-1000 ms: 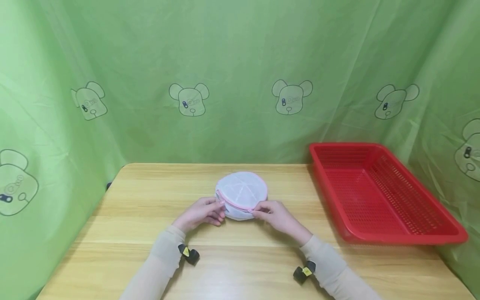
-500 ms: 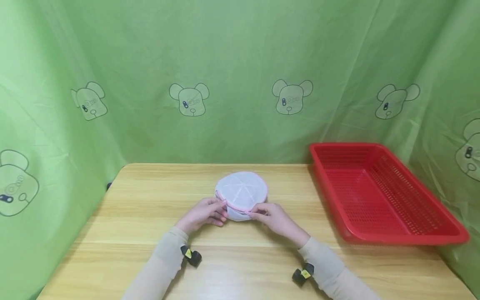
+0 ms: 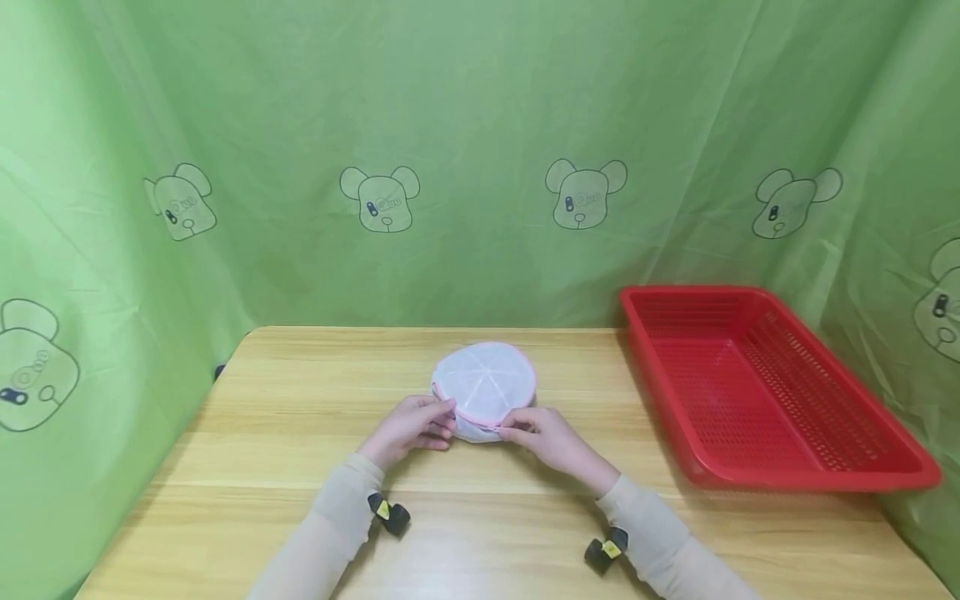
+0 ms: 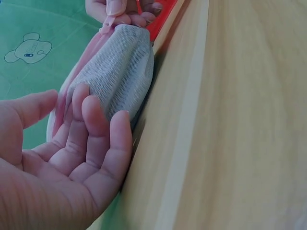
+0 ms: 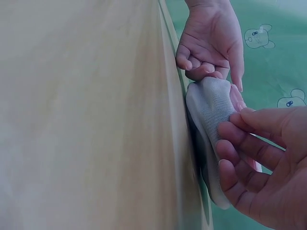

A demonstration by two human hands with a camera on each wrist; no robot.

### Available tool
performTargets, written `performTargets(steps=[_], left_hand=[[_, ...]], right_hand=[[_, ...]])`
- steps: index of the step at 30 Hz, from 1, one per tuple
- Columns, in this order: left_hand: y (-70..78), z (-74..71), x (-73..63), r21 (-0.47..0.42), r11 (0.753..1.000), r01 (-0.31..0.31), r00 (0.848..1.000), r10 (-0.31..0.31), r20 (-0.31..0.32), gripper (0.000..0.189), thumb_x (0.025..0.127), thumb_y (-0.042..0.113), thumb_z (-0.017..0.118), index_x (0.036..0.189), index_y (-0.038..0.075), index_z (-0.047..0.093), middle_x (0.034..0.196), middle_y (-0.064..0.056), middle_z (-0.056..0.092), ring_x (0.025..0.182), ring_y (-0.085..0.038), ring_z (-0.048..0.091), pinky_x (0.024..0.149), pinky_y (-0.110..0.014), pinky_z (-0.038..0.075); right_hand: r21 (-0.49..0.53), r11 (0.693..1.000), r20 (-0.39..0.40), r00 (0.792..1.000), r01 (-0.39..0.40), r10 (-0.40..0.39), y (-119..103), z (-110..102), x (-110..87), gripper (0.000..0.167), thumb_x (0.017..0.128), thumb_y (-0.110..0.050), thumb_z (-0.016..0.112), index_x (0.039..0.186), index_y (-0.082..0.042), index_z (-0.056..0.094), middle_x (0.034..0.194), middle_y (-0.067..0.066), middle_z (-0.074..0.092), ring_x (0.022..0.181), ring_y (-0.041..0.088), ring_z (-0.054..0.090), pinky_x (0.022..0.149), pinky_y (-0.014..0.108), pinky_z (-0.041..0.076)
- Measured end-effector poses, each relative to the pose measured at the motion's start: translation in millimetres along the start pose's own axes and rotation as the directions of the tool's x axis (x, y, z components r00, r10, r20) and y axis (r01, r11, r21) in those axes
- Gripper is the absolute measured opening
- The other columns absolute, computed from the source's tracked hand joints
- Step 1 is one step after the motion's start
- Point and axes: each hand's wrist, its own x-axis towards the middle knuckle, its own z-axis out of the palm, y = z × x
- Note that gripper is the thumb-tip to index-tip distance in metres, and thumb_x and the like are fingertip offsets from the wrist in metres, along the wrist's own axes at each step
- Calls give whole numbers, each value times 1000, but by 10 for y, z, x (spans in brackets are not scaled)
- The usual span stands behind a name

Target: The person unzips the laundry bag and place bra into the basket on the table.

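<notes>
A round white mesh laundry bag [image 3: 483,379] with a pink zipper around its top lies near the middle of the table. My left hand [image 3: 416,427] holds its front-left edge, the thumb on the pink trim and the other fingers loosely curled against the grey mesh side [image 4: 115,67]. At the front right, my right hand [image 3: 547,433] pinches the zipper pull [image 4: 109,21] between thumb and forefinger. From the right wrist view, the right hand's fingers [image 5: 249,143] rest against the mesh. What is inside the bag is hidden.
To the right on the wooden table [image 3: 262,467] stands a large red plastic basket [image 3: 678,433] with slotted walls. Green curtain [image 3: 480,267] printed with bear heads encloses the back and both sides. Each wrist wears a small black camera [image 3: 600,554].
The right hand has slid a little to the left along the bag's front with the zipper pull. My left hand has shifted slightly right, and the gap under the zipper looks narrower.
</notes>
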Motion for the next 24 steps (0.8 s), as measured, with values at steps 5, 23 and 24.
performTargets(steps=[5, 23, 24], left_hand=[[7, 23, -8, -6, 1000, -2, 1000, 1, -18, 19, 93, 25, 62, 92, 6, 64, 77, 1, 66, 68, -10, 60, 67, -27, 60], [-19, -5, 6, 12, 1000, -10, 1000, 10, 4, 17, 93, 20, 62, 93, 2, 64, 74, 2, 65, 66, -8, 58, 65, -26, 60], [-22, -6, 5, 12, 1000, -10, 1000, 10, 7, 17, 93, 19, 62, 93, 2, 64, 74, 2, 65, 67, -8, 58, 65, -25, 60]], right_hand=[[-13, 1000, 9, 1000, -11, 11, -10, 8, -3, 8, 90, -24, 67, 88, -19, 72, 84, -4, 71, 75, 4, 55, 74, 21, 49], [-25, 1000, 7, 1000, 7, -7, 43, -50, -1, 8, 90, -25, 67, 88, -20, 73, 81, -5, 71, 72, 3, 54, 71, 19, 48], [-25, 1000, 5, 1000, 4, -4, 45, -56, -2, 8, 90, -25, 67, 89, -20, 73, 81, -6, 71, 73, 3, 54, 71, 19, 48]])
